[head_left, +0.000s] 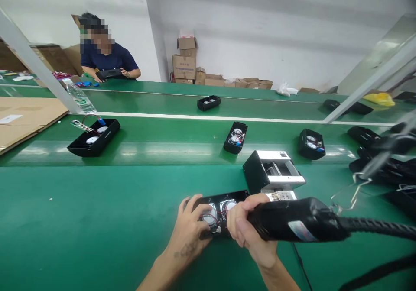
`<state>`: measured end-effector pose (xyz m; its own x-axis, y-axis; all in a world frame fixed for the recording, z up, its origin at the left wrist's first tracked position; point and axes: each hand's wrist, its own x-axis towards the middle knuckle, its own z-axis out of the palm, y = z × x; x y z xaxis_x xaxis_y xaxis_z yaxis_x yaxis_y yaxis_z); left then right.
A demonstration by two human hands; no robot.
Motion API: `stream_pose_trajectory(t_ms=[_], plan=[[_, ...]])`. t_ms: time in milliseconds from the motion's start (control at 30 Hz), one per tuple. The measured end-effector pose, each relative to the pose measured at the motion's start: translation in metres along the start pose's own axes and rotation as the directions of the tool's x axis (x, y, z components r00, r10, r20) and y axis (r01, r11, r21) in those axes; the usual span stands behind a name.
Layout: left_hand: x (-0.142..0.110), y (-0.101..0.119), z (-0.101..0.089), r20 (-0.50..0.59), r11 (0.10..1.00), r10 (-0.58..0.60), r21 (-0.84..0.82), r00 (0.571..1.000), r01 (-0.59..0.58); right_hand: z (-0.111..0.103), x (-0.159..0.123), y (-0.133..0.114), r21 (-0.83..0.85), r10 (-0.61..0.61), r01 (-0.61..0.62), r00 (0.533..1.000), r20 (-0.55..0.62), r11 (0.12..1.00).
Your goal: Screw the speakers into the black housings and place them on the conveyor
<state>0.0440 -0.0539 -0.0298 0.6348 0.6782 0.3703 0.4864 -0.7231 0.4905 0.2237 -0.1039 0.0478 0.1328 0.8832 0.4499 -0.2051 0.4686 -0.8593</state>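
Observation:
My left hand [191, 224] rests on the left end of a black speaker housing [218, 208] lying open on the green table, fingers curled over its edge and one round driver. My right hand [247, 232] is wrapped round the black electric screwdriver [292, 225], whose tip end is hidden behind my fingers at the housing's right half. The tool's coiled cable [377, 228] runs off to the right. Red wires show between the two drivers.
A small black-and-silver screw feeder box [271, 172] stands just behind the housing. More open housings [94, 137] [235, 137] [311, 143] lie on the green conveyor [162, 148]. A pile of black parts [386, 161] sits at right. A person in a dark shirt [105, 55] works at far left. Cardboard sheets [26, 115] lie at left.

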Motion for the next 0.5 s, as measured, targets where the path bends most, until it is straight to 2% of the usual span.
stream_pose_trajectory(t_ms=[100, 267, 400, 500], plan=[[0.0, 0.0, 0.001, -0.013, 1.0, -0.005, -0.009, 1.0, 0.005, 0.007, 0.006, -0.002, 0.085, -0.013, 0.014, 1.0, -0.011, 0.996], [0.0, 0.0, 0.002, 0.005, 1.0, -0.011, 0.009, 1.0, 0.011, 0.011, -0.001, 0.013, 0.061, 0.041, -0.039, 0.998, -0.045, 0.997], [0.0, 0.002, 0.001, 0.024, 1.0, -0.02, 0.02, 1.0, 0.02, 0.012, -0.003, 0.015, 0.05, -0.03, 0.032, 0.999, -0.032, 0.998], [0.0, 0.002, 0.0, -0.001, 1.0, -0.018, 0.013, 1.0, 0.018, 0.016, 0.002, 0.006, 0.125, -0.07, 0.078, 0.996, -0.063, 0.989]])
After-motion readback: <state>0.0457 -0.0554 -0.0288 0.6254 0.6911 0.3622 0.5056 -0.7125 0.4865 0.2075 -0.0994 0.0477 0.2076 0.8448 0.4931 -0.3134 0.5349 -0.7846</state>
